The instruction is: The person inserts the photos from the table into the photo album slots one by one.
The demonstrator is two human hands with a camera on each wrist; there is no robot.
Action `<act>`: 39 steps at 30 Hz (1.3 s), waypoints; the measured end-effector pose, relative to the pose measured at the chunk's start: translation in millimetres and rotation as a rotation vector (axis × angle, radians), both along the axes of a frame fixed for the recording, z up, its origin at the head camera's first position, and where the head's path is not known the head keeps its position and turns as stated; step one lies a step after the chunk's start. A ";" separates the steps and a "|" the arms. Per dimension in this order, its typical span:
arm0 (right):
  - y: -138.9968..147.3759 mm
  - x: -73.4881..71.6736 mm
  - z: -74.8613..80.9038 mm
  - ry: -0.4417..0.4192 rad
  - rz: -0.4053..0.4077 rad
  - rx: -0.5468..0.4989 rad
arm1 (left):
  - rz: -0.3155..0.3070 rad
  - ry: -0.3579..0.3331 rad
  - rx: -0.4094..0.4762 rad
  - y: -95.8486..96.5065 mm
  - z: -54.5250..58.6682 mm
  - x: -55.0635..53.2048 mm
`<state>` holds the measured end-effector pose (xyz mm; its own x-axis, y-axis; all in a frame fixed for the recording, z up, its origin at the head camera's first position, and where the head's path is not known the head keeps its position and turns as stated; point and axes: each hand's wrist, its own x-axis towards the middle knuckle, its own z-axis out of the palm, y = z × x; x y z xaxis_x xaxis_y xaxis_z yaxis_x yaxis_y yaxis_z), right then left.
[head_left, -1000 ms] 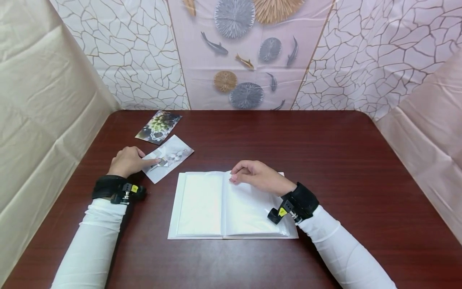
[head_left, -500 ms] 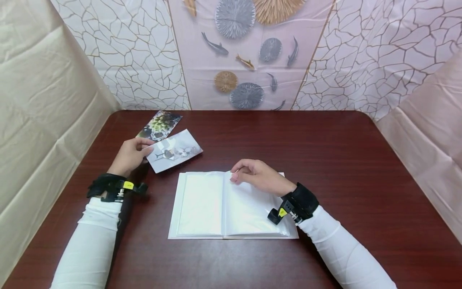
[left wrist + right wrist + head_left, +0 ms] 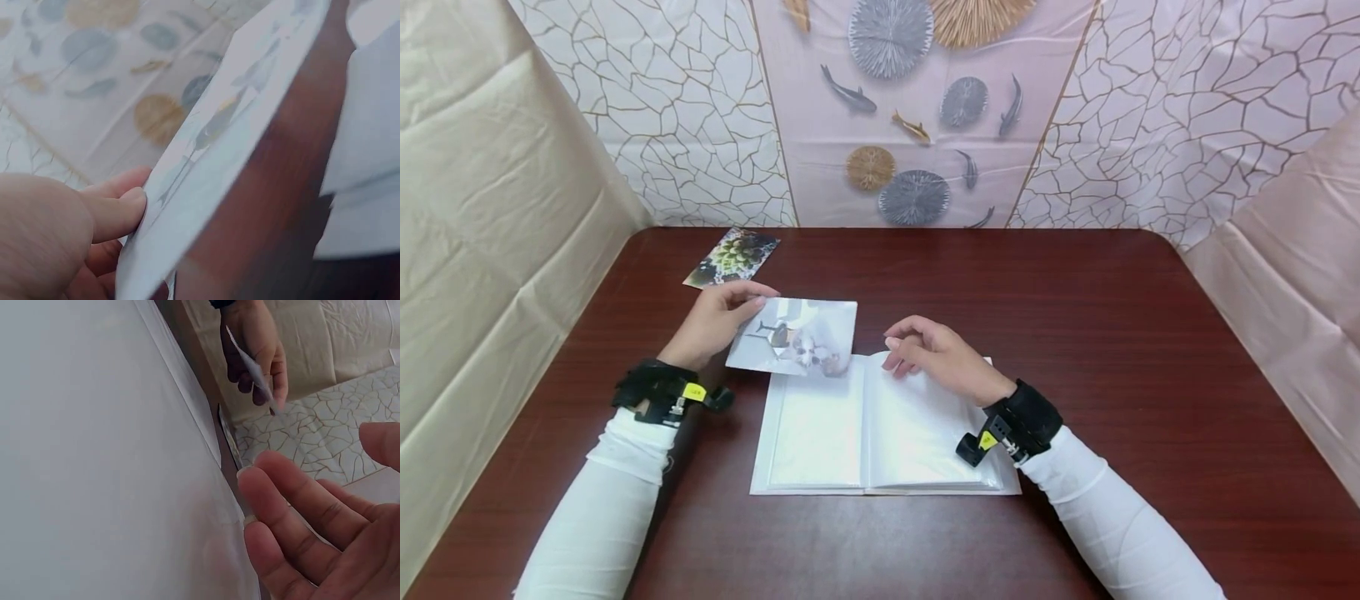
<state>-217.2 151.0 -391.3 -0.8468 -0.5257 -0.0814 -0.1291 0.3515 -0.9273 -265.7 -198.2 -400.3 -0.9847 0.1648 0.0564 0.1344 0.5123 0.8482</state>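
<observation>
My left hand (image 3: 718, 321) pinches a pale photo print (image 3: 801, 337) by its left edge, thumb on top. In the left wrist view the print (image 3: 219, 137) stands tilted, its picture of grey and white shapes facing up. Its near corner overlaps the top left of an open photo album (image 3: 816, 433) with white, clear-sleeved pages. My right hand (image 3: 940, 358) hovers at the top of the album's right page, fingers loosely bent. Nothing lies between thumb and fingers of the right hand (image 3: 312, 531) in the right wrist view, and the fingertips are right beside the page edge.
A second photo print (image 3: 733, 257) with a green plant lies at the back left of the dark red table (image 3: 1112, 333). A patterned cloth (image 3: 685, 117) hangs behind the table, and plain cloths flank both sides.
My left hand has lifted the pale photo off the table and carried it right to the album, turning it level. My right hand has raised its fingers slightly from the page.
</observation>
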 end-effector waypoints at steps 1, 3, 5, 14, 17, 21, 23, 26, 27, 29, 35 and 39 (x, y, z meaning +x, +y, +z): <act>-0.3 -0.1 0.1 -0.004 -0.007 -0.008 | -0.022 0.005 0.002 3.7 0.3 1.0; -1.0 0.0 0.4 -0.014 -0.017 -0.018 | -0.062 0.011 0.002 11.2 1.2 3.6; -2.5 0.6 0.3 -0.015 -0.011 -0.031 | -0.101 0.012 0.013 19.0 2.3 6.4; -8.1 6.8 -0.5 0.050 0.052 0.048 | -0.299 0.004 0.045 52.9 1.6 19.4; -8.8 9.3 2.7 0.061 0.065 0.072 | -0.342 0.005 0.021 61.2 1.3 22.5; -10.3 12.8 5.7 0.054 0.082 0.099 | -0.374 -0.017 0.035 71.9 1.6 27.7; -11.5 14.9 7.2 0.043 0.097 0.107 | -0.384 -0.034 0.058 76.4 1.6 29.8; -13.2 17.0 8.1 0.047 0.123 0.115 | -0.400 -0.043 0.075 80.8 1.8 31.8; -13.6 17.4 8.3 0.054 0.129 0.119 | -0.403 -0.048 0.079 81.6 1.8 32.3; -13.5 17.5 7.7 0.072 0.125 0.121 | -0.404 -0.043 0.078 81.8 1.7 32.4; -7.9 12.7 4.1 0.124 -0.050 0.080 | -0.316 -0.098 0.145 75.8 -2.5 28.2; -4.1 7.5 2.3 0.138 -0.182 0.015 | -0.248 -0.172 0.180 72.6 -6.1 24.2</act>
